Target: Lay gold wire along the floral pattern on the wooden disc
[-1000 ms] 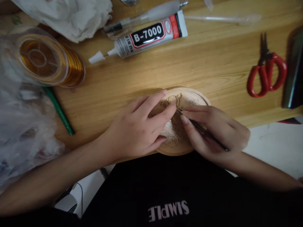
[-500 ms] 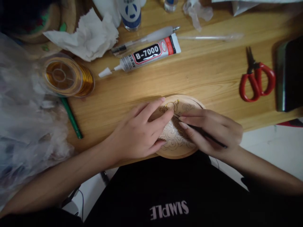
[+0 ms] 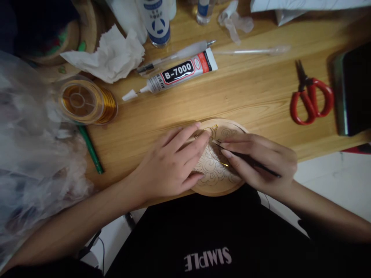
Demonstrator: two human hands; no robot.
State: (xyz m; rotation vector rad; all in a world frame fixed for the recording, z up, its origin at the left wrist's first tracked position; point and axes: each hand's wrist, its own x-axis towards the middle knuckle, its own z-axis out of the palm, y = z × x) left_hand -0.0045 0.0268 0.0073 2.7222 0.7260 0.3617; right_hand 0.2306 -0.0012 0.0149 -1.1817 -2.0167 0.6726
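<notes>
A round wooden disc (image 3: pixel 216 189) with drawn curling lines lies at the table's front edge. Thin gold wire (image 3: pixel 215 127) follows part of the drawing near its top, and another gold piece (image 3: pixel 225 165) shines lower down, beside my right fingers. My left hand (image 3: pixel 176 162) rests over the disc's left side with its fingers spread, pressing on the surface. On the right, my right hand (image 3: pixel 255 158) pinches dark, slim tweezers (image 3: pixel 265 168), whose tips meet the disc near my left index finger. Whether the tips grip wire is too small to tell.
A spool of gold wire (image 3: pixel 87 101), green pen (image 3: pixel 91 148) and plastic wrap (image 3: pixel 37 154) are at left. Beyond the disc lie a B-7000 tube (image 3: pixel 182 72), crumpled tissue (image 3: pixel 111 54) and a bottle (image 3: pixel 158 23). Red-handled scissors (image 3: pixel 311 96) and a dark device (image 3: pixel 353 92) are at right.
The view has shifted slightly, so the far objects appear a little lower. A gold glint now shows beside my right fingers. Both hands keep nearly the same pose on the disc.
</notes>
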